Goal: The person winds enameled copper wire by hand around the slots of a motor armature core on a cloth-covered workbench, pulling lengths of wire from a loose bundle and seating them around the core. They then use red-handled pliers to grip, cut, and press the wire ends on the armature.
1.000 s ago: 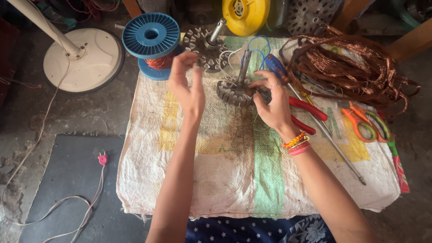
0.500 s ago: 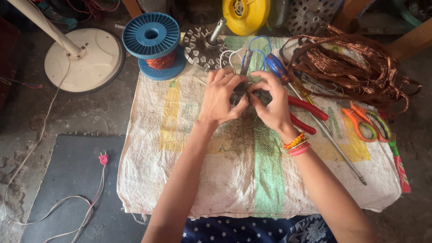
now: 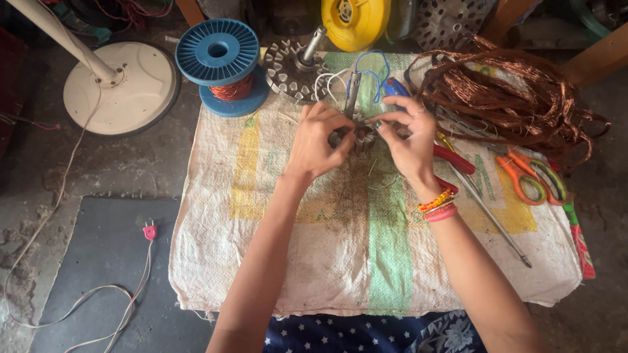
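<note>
Stator (image 3: 356, 136) is gripped by both closed hands, left (image 3: 317, 140) and right (image 3: 409, 140), over the sack (image 3: 314, 248); winding looks unfinished, with scrap copper (image 3: 517, 91) beside it.

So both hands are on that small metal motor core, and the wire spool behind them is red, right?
Not quite. In the head view both hands, left and right, are on the motor core, but the spool is blue; only its copper wire looks reddish.
</note>
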